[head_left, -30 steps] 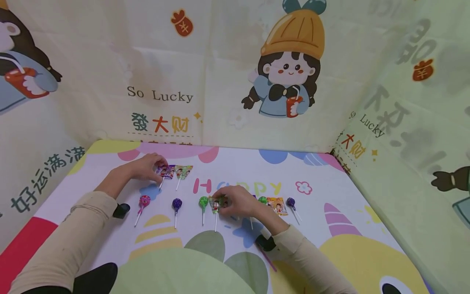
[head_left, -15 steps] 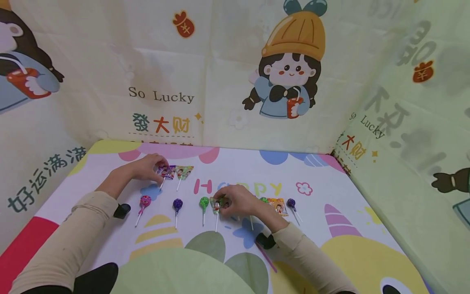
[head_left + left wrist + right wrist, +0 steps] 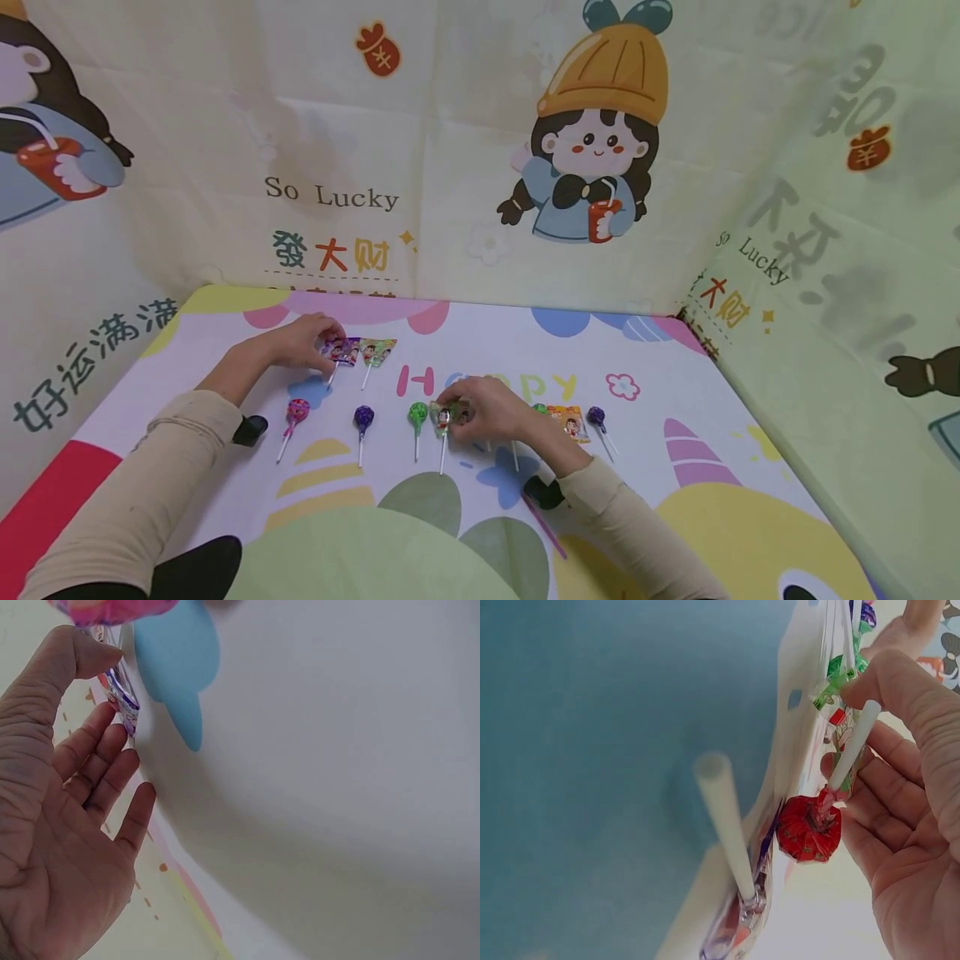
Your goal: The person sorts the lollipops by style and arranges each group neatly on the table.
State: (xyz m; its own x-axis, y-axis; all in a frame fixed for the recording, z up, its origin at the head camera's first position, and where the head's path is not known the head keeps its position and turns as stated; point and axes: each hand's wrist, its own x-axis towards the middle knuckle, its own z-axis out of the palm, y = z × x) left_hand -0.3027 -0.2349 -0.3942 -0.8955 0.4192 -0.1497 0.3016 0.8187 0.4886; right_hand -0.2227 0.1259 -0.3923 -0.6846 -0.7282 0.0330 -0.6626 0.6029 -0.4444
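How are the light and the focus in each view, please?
Head: soft, mostly even light, the pink lollipop small but recognisable; left wrist: dimmer, a broad soft-edged shadow across the tabletop, a pink wrapper cut off by the top edge; right wrist: the nearer white stick blurred at its tip, a washed-out patch beside the right hand, the red lollipop sharper.

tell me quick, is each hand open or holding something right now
Left hand: closed, pinching the flat purple-wrapped lollipop.
Right hand: closed, pinching the flat green-wrapped lollipop.
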